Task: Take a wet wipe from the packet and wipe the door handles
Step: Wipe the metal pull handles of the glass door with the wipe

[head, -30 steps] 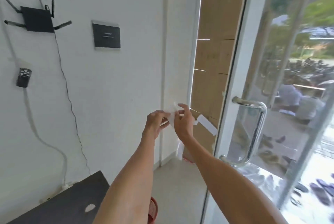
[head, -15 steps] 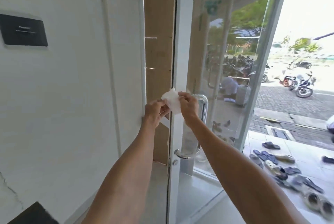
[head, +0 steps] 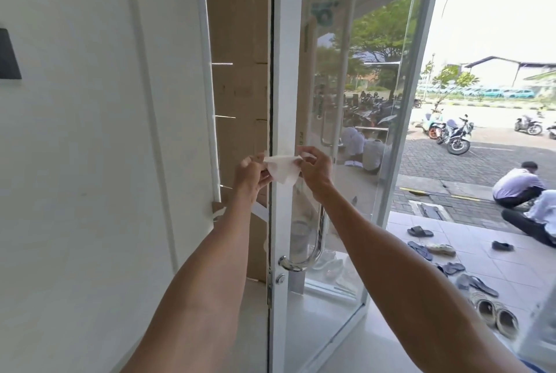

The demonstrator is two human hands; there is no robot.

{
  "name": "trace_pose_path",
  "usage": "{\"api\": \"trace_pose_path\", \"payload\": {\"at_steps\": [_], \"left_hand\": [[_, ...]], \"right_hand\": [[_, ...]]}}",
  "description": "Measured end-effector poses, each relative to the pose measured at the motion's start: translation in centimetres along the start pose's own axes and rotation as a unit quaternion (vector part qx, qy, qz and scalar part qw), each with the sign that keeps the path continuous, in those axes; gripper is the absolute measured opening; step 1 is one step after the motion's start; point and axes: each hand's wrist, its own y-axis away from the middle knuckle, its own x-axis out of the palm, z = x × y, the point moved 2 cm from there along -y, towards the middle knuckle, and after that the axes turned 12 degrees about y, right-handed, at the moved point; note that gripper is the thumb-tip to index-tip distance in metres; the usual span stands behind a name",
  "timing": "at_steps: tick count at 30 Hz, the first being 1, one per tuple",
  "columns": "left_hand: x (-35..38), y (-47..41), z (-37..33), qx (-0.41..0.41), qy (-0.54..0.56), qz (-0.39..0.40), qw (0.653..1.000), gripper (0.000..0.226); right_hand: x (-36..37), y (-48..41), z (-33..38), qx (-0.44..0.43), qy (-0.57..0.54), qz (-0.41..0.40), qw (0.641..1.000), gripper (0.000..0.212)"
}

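Both hands are raised in front of the white door frame (head: 284, 95), stretching a white wet wipe (head: 283, 168) between them. The left hand (head: 250, 175) pinches the wipe's left edge, the right hand (head: 315, 168) its right edge. Below the wipe, the chrome door handle (head: 313, 247) curves down to its mount on the frame, with a round lock (head: 280, 279) just beneath.

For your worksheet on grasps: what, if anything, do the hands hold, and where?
Both hold one white wet wipe: left hand pinches its left edge, right hand its right.
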Motion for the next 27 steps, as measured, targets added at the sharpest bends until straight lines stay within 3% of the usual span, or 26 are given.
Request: {"api": "trace_pose_path", "payload": {"at_steps": [5, 10, 14, 17, 21, 24, 27], "left_hand": [[0.5, -0.9, 0.0, -0.031, 0.005, 0.025, 0.999, 0.017], [1.0, -1.6, 0.2, -0.054, -0.012, 0.077, 0.996, 0.059], [0.9, -2.3, 0.1, 0.005, -0.014, -0.002, 1.000, 0.046], [0.6, -3.0, 0.2, 0.005, -0.016, -0.012, 1.000, 0.044], [0.8, -3.7, 0.1, 0.040, -0.009, -0.050, 0.998, 0.044], [1.1, -4.5, 0.5, 0.060, -0.047, -0.059, 0.995, 0.040], [1.5, -4.8, 1.4, 0.088, -0.167, -0.070, 0.980, 0.032]], "right_hand": [[0.1, -0.8, 1.2, -0.027, 0.026, -0.017, 0.999, 0.036], [0.3, -1.7, 1.7, -0.036, 0.089, 0.013, 0.995, 0.037], [0.4, -2.7, 1.2, -0.017, 0.067, 0.018, 0.997, 0.026], [0.1, -3.3, 0.7, -0.015, 0.053, 0.031, 0.998, 0.032], [-0.4, -4.3, 0.5, -0.036, 0.090, -0.014, 0.995, 0.021], [-0.5, -5.3, 0.5, -0.060, 0.136, -0.039, 0.988, 0.028], [-0.4, -6.1, 0.5, -0.075, 0.202, -0.047, 0.975, 0.022]]}}
